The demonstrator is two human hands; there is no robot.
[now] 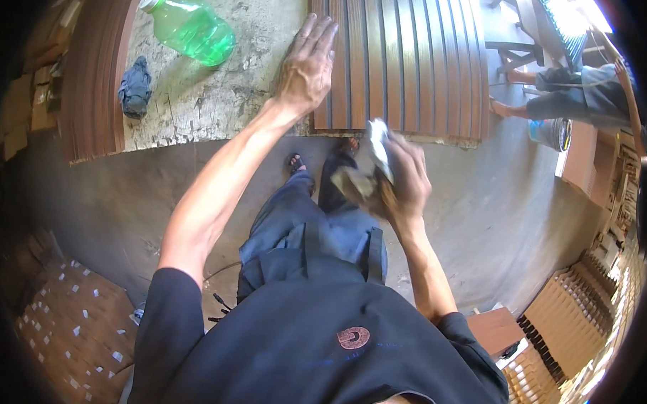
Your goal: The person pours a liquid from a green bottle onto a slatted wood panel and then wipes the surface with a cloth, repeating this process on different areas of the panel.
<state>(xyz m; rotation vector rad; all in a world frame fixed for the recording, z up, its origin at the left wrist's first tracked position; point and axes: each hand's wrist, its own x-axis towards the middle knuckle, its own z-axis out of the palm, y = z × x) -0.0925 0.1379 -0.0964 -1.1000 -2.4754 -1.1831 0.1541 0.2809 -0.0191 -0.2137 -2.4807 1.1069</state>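
A brown slatted wood panel [399, 62] with dark grooves lies on a worn, paint-marked table [220, 106]. My left hand [307, 70] rests flat along its left edge, fingers stretched out and pointing away from me. In front of the table's near edge, my right hand [408, 176] grips a crumpled rag [360, 185], pale and greyish, which hangs loose and is blurred by motion. Left of my left hand, a clear plastic bottle [194, 30] of green liquid with a white cap lies on its side. A dark blue crumpled cloth [135, 88] sits nearer to me.
Brown boards [93, 73] are stacked at the table's left end. At the right, another person's legs [576, 104] show beside a bucket [552, 134]. Stacked ribbed pieces [572, 317] stand at the lower right. A brown, white-flecked stack [77, 329] is at the lower left.
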